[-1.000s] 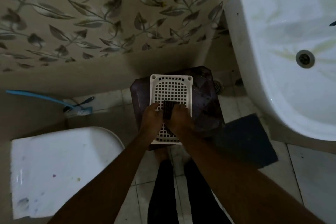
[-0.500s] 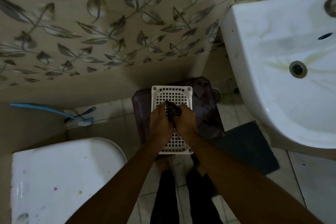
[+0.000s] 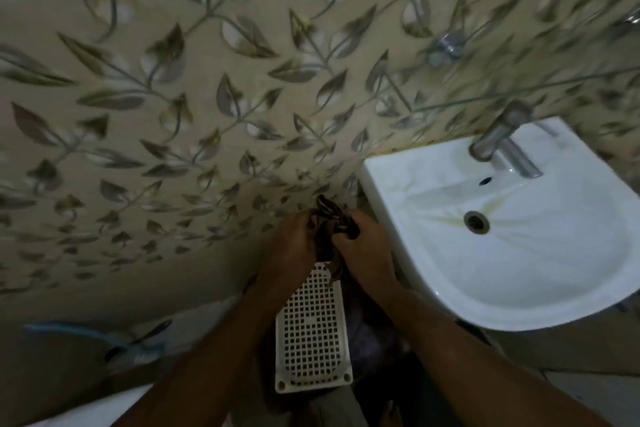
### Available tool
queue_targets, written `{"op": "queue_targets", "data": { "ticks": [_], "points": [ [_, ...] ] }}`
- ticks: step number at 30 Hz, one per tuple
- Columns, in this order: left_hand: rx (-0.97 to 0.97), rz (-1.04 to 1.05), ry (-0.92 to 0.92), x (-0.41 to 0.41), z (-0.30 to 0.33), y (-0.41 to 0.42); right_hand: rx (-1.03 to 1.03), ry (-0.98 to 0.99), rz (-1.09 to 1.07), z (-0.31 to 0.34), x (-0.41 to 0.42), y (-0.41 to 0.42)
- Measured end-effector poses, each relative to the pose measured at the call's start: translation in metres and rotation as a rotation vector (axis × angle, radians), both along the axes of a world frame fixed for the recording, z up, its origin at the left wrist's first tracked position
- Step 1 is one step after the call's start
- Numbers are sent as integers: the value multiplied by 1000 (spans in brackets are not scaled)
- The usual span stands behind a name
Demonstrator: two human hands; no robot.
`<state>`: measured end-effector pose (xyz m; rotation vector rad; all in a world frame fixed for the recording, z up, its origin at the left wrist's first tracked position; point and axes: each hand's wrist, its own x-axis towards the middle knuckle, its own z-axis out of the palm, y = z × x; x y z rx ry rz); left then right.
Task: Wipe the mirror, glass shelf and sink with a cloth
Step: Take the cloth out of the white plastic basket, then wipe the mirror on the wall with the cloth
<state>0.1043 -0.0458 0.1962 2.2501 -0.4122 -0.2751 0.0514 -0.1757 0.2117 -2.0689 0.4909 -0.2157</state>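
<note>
A dark, crumpled cloth (image 3: 330,218) is bunched between my two hands, held up in front of the leaf-patterned wall. My left hand (image 3: 294,246) grips its left side and my right hand (image 3: 367,246) grips its right side, both closed on it. To the right, the white sink (image 3: 540,253) hangs on the wall with a metal tap (image 3: 498,139) and a drain (image 3: 476,221); yellowish stains run across the basin. The thin edge of the glass shelf (image 3: 519,88) crosses above the tap. No mirror is in view.
A white perforated plastic tray (image 3: 311,333) lies below my hands on a dark stool (image 3: 374,340). A blue brush (image 3: 131,343) lies on the floor at left. A white toilet lid (image 3: 104,409) shows at the bottom left edge.
Both hands have lifted the cloth off the tray and raised it. My head has tilted upward, bringing the tap, glass shelf edge and more wall into view.
</note>
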Motion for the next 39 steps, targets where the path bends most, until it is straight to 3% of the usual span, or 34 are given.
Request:
{"op": "queue_targets", "data": {
  "ticks": [5,11,17,22,31,39],
  "points": [
    [-34,-18,-296,15,87,-27,-34,-194,-120,82,13,-30],
    [-58,-184,-653,29,199,-70,-152,-442,-230,175,12,-69],
    [-143,-306,-855,37,281,-111,-45,-600,-326,254,-2,-96],
    [-14,-452,-1079,54,341,-149,112,-762,-488,308,10,-128],
    [153,-493,-1355,108,432,-206,73,-912,-677,343,78,-188],
    [-16,-444,-1480,144,438,-249,-329,-1031,-611,332,149,-194]
  ]
}}
